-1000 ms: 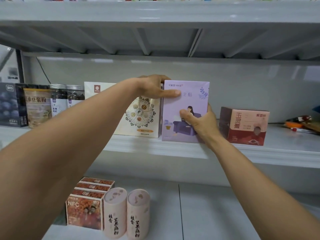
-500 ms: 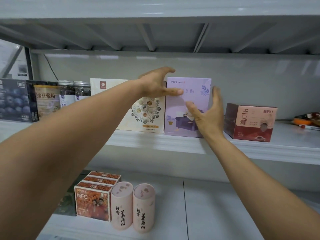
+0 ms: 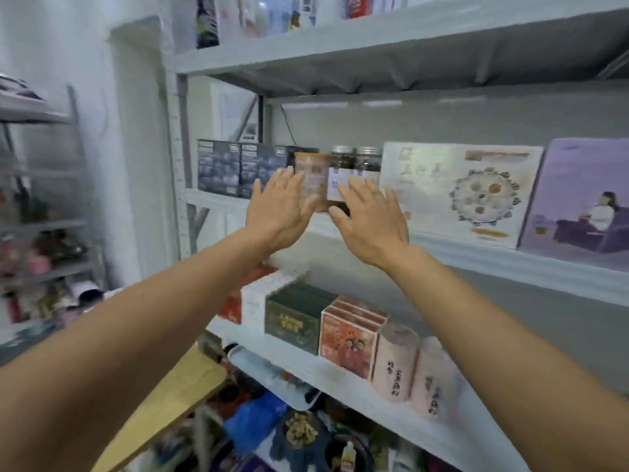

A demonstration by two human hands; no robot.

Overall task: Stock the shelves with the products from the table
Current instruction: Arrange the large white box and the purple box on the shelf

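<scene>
Nearest, two bare forearms reach up from the bottom corners, and a pale yellow wooden tabletop juts in low on the left. Beyond it, on the lower grey metal shelf, stand two pale pink cardboard tubes, matt and cylindrical, each with a column of black Chinese characters too blurred to read. Left of them is a pack of orange-red printed cartons, their count unclear, then one dark green box with gold lettering, one white box and one red box. Higher up, the left hand and the right hand are both released, fingers straight and spread, palms towards the shelving, grasping nothing. They hang before the middle grey metal shelf; whether the fingertips touch anything there cannot be told. Behind the left hand's fingers stands one tan cylindrical canister, and behind the right hand's fingertips two dark glass jars with metal lids and white labels. Farther left sit two dark blue printed boxes. To the right, well apart from both hands, one flat cream box showing a round dish of grains stands upright, and just beside it one flat lavender box picturing a seated figure on a sofa, also upright on this shelf. The print on these boxes is blurred.
</scene>
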